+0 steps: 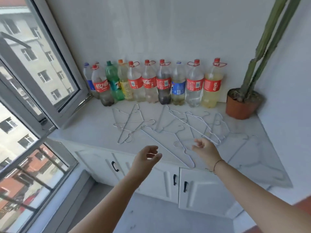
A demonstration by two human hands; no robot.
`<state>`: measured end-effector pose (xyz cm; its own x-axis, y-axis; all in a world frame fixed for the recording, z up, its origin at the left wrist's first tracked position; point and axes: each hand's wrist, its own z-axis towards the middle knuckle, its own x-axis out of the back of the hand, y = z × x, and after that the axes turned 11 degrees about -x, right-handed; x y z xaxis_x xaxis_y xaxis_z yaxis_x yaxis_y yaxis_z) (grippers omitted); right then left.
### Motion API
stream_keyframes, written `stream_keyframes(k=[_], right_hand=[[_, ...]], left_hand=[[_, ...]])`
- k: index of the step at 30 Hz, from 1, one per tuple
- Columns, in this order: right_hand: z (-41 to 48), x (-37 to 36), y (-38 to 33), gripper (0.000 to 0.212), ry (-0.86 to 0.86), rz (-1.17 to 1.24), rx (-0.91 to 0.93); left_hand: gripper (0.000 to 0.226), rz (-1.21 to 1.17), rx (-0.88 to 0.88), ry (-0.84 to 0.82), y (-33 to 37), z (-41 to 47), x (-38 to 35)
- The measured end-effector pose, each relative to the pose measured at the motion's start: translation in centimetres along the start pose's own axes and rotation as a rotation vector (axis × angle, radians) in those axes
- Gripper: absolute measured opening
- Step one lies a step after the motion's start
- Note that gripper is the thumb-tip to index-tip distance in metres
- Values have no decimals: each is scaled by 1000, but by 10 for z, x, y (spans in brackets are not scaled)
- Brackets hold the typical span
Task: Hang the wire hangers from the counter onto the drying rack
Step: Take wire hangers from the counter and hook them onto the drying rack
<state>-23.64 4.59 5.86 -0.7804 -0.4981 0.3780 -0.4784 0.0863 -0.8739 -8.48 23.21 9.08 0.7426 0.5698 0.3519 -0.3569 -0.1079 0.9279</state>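
Note:
Several thin wire hangers lie scattered and overlapping on the white marbled counter. The nearest hanger runs diagonally toward the counter's front edge. My left hand hovers above the front edge, fingers loosely curled and holding nothing. My right hand hovers just right of that hanger's hook, fingers relaxed, also holding nothing. No drying rack is in view.
A row of plastic soda bottles lines the back wall. A tall cactus in an orange pot stands at the back right. An open window sash swings in over the counter's left end. White cabinet doors are below.

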Motion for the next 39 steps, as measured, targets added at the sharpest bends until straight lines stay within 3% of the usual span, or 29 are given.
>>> stream_keyframes(k=[10,17,21,25,33,39], right_hand=[[103,31,0,25,213,9,-117],[169,59,9,18,254,13,-237],[215,70,8,8,208,-22,-270],[269,74,10,22,171,-115,-278],[346,53,30,20,36,-406,-290],[365,36,38,15,195,-609,-275]], left_hand=[[23,-68,14,-223,-23,116,-49],[18,-83,58,-307,-42,177,-92],[20,-91,119,-283,-49,211,-120],[19,-101,167,-258,-56,240,-148],[21,-108,299,-134,-75,268,-171],[17,-77,404,-38,-94,260,-153]])
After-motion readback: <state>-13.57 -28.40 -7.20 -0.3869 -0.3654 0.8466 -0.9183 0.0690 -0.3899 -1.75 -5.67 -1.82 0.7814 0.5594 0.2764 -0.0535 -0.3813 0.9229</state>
